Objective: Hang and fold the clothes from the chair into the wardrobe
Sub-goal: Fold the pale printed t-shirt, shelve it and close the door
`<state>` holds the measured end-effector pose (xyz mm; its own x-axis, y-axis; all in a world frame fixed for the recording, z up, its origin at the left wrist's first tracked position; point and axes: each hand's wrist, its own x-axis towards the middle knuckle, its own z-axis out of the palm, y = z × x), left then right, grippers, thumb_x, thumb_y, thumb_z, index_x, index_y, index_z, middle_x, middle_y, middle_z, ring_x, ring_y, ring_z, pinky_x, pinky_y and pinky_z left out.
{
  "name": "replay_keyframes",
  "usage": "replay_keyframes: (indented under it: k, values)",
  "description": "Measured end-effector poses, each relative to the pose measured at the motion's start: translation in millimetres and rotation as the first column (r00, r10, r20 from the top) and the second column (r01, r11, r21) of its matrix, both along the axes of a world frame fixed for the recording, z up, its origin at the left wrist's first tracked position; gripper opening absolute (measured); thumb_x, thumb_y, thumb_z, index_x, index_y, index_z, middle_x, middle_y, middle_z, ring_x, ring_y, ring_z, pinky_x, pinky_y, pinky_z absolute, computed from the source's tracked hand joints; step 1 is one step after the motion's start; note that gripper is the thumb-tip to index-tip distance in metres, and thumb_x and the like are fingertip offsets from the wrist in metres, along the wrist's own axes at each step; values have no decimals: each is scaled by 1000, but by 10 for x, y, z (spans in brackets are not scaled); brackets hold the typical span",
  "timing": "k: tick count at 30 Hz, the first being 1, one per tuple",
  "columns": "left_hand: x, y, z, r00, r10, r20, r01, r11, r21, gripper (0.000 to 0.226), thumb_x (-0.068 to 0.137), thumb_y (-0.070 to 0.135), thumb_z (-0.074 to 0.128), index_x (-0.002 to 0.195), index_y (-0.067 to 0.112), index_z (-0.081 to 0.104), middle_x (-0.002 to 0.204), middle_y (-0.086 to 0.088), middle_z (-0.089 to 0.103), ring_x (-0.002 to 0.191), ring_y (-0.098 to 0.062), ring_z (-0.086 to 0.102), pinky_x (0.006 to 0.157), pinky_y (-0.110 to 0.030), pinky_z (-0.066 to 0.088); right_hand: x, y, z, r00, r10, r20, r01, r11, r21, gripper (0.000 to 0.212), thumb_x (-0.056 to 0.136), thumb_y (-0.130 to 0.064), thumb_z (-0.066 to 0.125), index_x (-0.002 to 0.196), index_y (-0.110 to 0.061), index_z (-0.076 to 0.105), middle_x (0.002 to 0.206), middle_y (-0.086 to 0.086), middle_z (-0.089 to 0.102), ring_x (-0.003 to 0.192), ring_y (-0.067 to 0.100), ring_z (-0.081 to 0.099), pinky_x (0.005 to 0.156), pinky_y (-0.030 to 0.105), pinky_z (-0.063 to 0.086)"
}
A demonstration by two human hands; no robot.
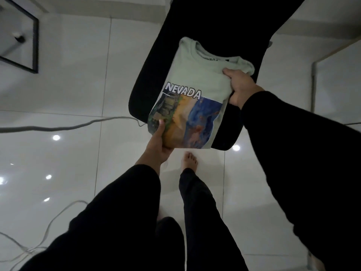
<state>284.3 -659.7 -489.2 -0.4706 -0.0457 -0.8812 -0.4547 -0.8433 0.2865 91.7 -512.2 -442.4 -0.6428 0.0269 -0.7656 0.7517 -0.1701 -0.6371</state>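
A: Where's the shirt (197,83)?

B: Folded into a flat packet, lying over the seat of the black chair (220,22). Pale green, with "NEVADA" and a coloured print facing up. Its lower edge juts out past the seat's front rim.

A: And the hands?

B: Both have hold of it. The left hand (158,147) grips the lower left corner: thumb (160,127) lying on top of the print, the other fingers tucked beneath the cloth, so I can't see them. The right hand (241,87) clasps the right edge just below the collar, thumb pressed on top, fingers curled under and round the fold.

A: So the shirt sits between the two grips?

B: Yes, stretched from the left thumb up to the right thumb, the collar just beyond the right fingers.

A: Is it lifted or resting?

B: Can't tell; it overlaps the seat, but contact isn't clear.

A: Anything it sits in?

B: No container in sight. Below the left fingers there's a bare foot (189,160) on glossy white floor (68,85), and a pale cable (58,127) trails off to their left.
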Motion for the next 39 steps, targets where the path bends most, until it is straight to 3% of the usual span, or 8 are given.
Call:
replay_keyframes:
  k: [3, 7, 12, 20, 25, 30, 36, 39]
  values:
    - [67, -77, 455, 982, 7, -188, -8, 1000, -3, 38, 96, 39, 48, 121, 12, 54, 119, -14, 65, 110, -28, 62, 94, -44, 49, 182, 141, 420, 983, -151, -103, 152, 988, 11, 34, 91, -14, 57, 123, -4, 58, 113, 14, 68, 100, 29, 66, 87, 42, 55]
    - [126, -91, 1242, 920, -99, -380, 107, 994, -1, 42, 95, 36, 50, 124, 5, 55, 117, -17, 67, 115, -31, 59, 102, -49, 43, 684, 462, 1208, 930, -320, -180, 317, 947, -49, 36, 91, -18, 54, 124, -6, 55, 101, 10, 68, 86, 25, 67, 69, 33, 57]
    - [371, 88, 2302, 777, -286, -560, 323, 946, -36, 56, 86, 31, 59, 135, 6, 48, 130, -18, 58, 119, -33, 56, 96, -49, 47, 1648, 1030, 2314, 769, -551, -324, 485, 833, -268, 32, 94, -18, 50, 125, -9, 55, 99, 9, 70, 95, 27, 65, 95, 42, 51]
    - [838, 1199, 3608, 428, -666, -611, 718, 661, -218, 37, 97, 24, 44, 123, 0, 54, 106, -19, 69, 91, -30, 70, 80, -45, 57, 3237, 2173, 3524, 465, -794, -391, 723, 596, -349, 39, 94, -23, 52, 130, -6, 52, 123, 13, 63, 100, 29, 65, 76, 37, 55]
    - [1145, 2169, 3953, 248, -772, -585, 841, 471, -265, 40, 99, 31, 38, 106, -3, 58, 86, -18, 73, 71, -26, 73, 62, -36, 60, 4156, 2900, 3797, 293, -867, -404, 818, 446, -364, 34, 93, -27, 57, 123, -14, 53, 95, 4, 65, 79, 21, 63, 69, 34, 52]
    - [1501, 3242, 4029, 113, -796, -595, 896, 341, -285, 40, 101, 30, 34, 100, -2, 58, 76, -17, 73, 63, -25, 72, 51, -33, 58, 5034, 3606, 3773, 144, -916, -374, 892, 284, -352, 41, 92, -32, 58, 129, -18, 50, 107, 6, 62, 82, 20, 59, 79, 36, 49]
    - [1902, 4511, 3938, -7, -812, -584, 918, 226, -325, 30, 98, 22, 39, 109, -1, 56, 81, -18, 73, 67, -27, 72, 59, -39, 59, 5791, 4443, 3594, 13, -942, -337, 925, 140, -354, 50, 91, -36, 59, 136, -20, 46, 129, 9, 55, 94, 26, 55, 79, 40, 44]
    - [1998, 4982, 3825, -32, -832, -554, 919, 193, -343, 38, 96, 21, 43, 125, -3, 49, 109, -26, 65, 85, -34, 69, 76, -50, 55, 5990, 4806, 3499, -33, -946, -321, 933, 86, -351, 50, 91, -33, 59, 136, -18, 44, 128, 10, 55, 101, 28, 54, 86, 44, 45]
